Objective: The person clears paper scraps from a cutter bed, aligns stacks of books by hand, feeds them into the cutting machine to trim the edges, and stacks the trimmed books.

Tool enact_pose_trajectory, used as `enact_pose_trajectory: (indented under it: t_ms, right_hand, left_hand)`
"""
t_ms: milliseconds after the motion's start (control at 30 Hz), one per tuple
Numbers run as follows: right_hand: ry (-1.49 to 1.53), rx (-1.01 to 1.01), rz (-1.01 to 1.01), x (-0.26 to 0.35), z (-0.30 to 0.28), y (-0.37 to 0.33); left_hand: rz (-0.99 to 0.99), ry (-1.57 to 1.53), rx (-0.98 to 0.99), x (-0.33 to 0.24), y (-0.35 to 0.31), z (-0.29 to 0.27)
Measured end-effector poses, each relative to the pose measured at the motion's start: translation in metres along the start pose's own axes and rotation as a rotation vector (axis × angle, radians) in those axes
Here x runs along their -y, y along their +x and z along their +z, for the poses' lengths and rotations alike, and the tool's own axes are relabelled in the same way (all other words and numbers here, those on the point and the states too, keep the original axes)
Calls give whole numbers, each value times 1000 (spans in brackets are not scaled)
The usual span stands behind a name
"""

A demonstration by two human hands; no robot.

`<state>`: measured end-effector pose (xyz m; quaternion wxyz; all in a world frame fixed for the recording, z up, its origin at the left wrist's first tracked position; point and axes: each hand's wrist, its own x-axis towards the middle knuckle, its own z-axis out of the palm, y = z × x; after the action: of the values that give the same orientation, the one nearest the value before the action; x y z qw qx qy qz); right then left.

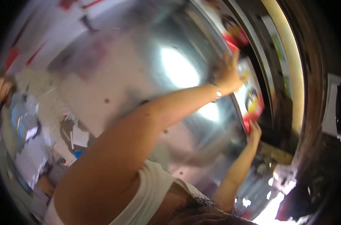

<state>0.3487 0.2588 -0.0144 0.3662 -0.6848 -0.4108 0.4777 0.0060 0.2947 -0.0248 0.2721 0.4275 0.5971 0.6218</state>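
Observation:
A printed sheet (255, 99) in red and white, with yellow and dark pictures on it, lies at the far edge of a shiny metal table (114, 78). My left hand (230, 75), a band on its wrist, reaches across the table to the sheet's upper end, fingers spread and touching it. At the sheet's lower red corner, my right hand (254, 132) closes its fingers on the edge. Beyond my left hand, a second red-and-white print (234, 32) shows. Motion blur hides finer detail, including whether the sheet is one layer or several.
A long pale yellow bar (288, 56) and dark rails run beyond the prints. Holes dot the tabletop. To the left, papers (80, 135) lie on a tiled floor (39, 84), near a blurred stack of pale sheets (31, 157). Part of another person (3, 90) appears at the left rim.

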Motion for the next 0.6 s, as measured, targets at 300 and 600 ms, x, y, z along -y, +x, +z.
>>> enact_pose_trajectory:
  t_ms: [300,600]
  right_hand:
    - [-115,-171,13,34,-18,52]
    - [-57,-137,41,49,-24,106]
  left_hand:
    - [-648,-825,235,-44,-58,64]
    - [-654,-1097,526,-17,3,50]
